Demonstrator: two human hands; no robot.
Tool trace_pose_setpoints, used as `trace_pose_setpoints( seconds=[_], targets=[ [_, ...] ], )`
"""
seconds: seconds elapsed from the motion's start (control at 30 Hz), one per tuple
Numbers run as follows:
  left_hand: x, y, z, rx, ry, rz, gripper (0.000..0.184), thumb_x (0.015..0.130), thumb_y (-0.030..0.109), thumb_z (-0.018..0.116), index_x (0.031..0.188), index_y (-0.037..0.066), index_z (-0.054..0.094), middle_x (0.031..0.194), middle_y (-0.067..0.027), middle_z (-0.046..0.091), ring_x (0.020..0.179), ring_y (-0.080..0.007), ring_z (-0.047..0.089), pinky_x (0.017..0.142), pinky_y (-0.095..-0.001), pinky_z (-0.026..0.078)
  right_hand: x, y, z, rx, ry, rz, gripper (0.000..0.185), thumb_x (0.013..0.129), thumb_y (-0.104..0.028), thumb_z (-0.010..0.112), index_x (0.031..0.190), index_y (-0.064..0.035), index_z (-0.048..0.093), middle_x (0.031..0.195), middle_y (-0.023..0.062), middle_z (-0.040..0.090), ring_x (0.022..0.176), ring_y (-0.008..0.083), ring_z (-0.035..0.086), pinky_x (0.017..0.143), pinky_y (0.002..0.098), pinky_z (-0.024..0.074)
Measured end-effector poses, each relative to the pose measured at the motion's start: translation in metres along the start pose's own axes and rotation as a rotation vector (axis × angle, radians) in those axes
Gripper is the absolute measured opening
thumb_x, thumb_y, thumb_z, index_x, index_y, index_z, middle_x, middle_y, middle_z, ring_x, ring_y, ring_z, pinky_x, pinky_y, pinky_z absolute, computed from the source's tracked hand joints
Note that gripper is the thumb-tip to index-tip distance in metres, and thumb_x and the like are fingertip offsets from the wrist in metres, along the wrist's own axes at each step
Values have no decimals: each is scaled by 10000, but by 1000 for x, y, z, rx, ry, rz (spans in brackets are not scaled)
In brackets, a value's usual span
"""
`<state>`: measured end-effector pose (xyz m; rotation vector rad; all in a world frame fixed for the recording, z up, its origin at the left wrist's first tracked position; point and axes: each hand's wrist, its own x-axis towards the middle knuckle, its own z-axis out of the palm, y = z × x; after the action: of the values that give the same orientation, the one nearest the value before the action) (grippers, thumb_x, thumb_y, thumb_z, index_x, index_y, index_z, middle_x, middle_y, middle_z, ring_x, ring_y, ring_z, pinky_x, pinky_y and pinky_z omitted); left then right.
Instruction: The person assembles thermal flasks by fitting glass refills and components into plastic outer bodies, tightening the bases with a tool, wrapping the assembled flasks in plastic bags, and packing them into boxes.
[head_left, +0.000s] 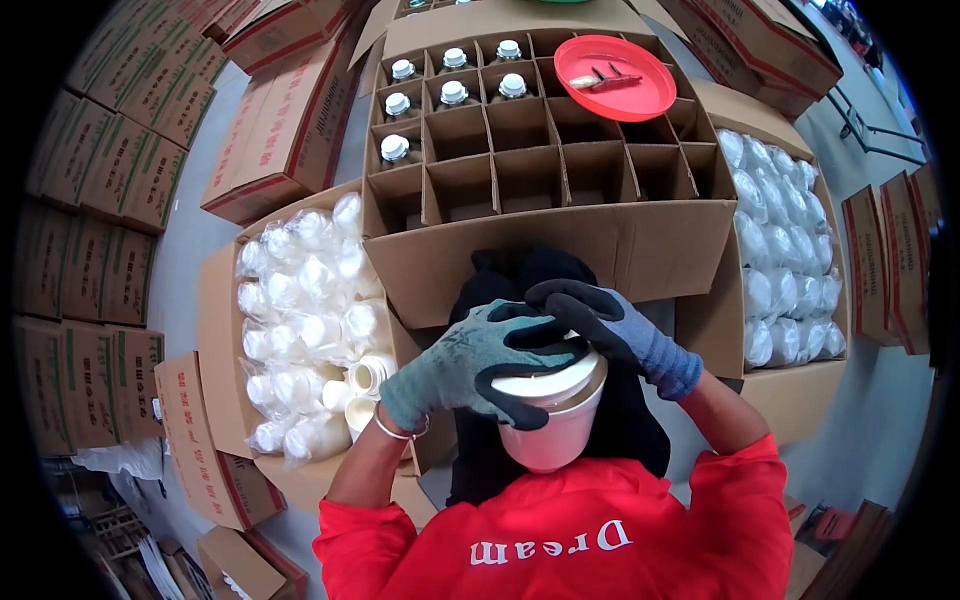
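Note:
A white tub (552, 438) with a white lid (540, 384) rests between my thighs, close to my red shirt. My left hand (485, 362), in a green glove with dark fingertips, is curled round the lid and rim from the left. Over the far right side of the lid lies my right hand (612, 328), in a blue-grey glove, its dark fingers bent onto the top. Its fingertips partly overlap those of my left hand, and the contact beneath is hidden. Beyond my knees stands a divided carton (540, 245); white-capped bottles (454, 93) fill several of its cells.
A red round tray (650, 98) with small pen-like items sits on the carton's right corner. Boxes of bagged white containers (300, 325) and bagged clear ones (785, 260) flank me. Two uncovered white jars (370, 375) are by my left forearm. Stacked cartons (110, 150) line the left.

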<state>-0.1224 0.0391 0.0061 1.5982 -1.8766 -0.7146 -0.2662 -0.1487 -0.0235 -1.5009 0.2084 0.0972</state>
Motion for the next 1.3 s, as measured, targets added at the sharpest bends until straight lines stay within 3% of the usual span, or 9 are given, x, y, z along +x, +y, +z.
trace_pose_setpoints(
  seconds=[0.37,0.53,0.63,0.73,0.8,0.87,1.0,1.2,1.3],
  targets=[
    [-6,9,26,64,-56,38,693,718,568,718,1336,287,578,1354,-119,468,1261,-382,419,1020,-533,333,-13,19,16,-358,-32,-337,332,894,-181,612,1172,-2,579,1242,212,552,1117,381,568,962,423,480],
    [-6,36,43,217,65,-239,709,727,568,701,1319,195,587,1310,-152,503,1224,-381,456,1039,-512,322,21,41,1,-162,-316,-372,433,1027,-322,462,1249,38,552,1207,150,591,1120,227,572,987,333,450],
    [3,50,54,226,209,-315,599,756,538,688,1237,190,612,1241,-109,538,1184,-333,481,1011,-493,322,22,44,-7,54,-419,-209,474,1002,-349,519,1293,25,541,1275,128,573,1182,207,540,1031,346,424],
    [-17,14,75,-360,709,-67,362,902,196,617,1218,22,584,1284,-135,563,1158,-304,562,1020,-441,403,9,42,-15,-117,-325,-383,440,941,-261,594,1276,19,543,1293,176,554,1189,282,549,1025,360,430],
    [-20,8,116,-767,934,-336,313,962,51,496,1260,-34,534,1359,-129,526,1162,-257,568,1021,-378,429,-19,28,-18,-318,-262,-421,479,928,-274,608,1312,0,529,1313,199,548,1205,335,534,1048,392,404],
    [-4,8,134,-814,962,-315,336,970,42,486,1297,-29,508,1376,-120,511,1170,-237,560,1028,-355,425,-61,34,-31,-573,-190,-566,460,911,-257,618,1298,-18,551,1320,184,554,1201,361,532,1065,437,379],
    [2,10,167,-205,775,-421,489,871,79,672,1320,6,491,1344,-184,491,1228,-324,511,969,-373,457,-159,19,-20,-798,54,-349,468,856,-224,653,1272,-30,559,1322,181,559,1180,379,541,1043,486,379],
    [-39,15,138,-633,292,-394,401,798,137,788,1135,18,607,1040,-102,644,964,-235,638,872,-320,495,-216,62,41,-492,684,120,539,810,-235,689,1271,-19,513,1199,199,589,1129,389,552,1003,445,422],
    [-45,17,138,-970,288,-592,378,803,125,766,1139,25,625,1053,-57,660,980,-147,621,882,-294,498,-212,69,23,-879,564,63,521,814,-309,655,1247,-49,526,1344,223,497,1231,403,487,1062,532,335]
  ],
)
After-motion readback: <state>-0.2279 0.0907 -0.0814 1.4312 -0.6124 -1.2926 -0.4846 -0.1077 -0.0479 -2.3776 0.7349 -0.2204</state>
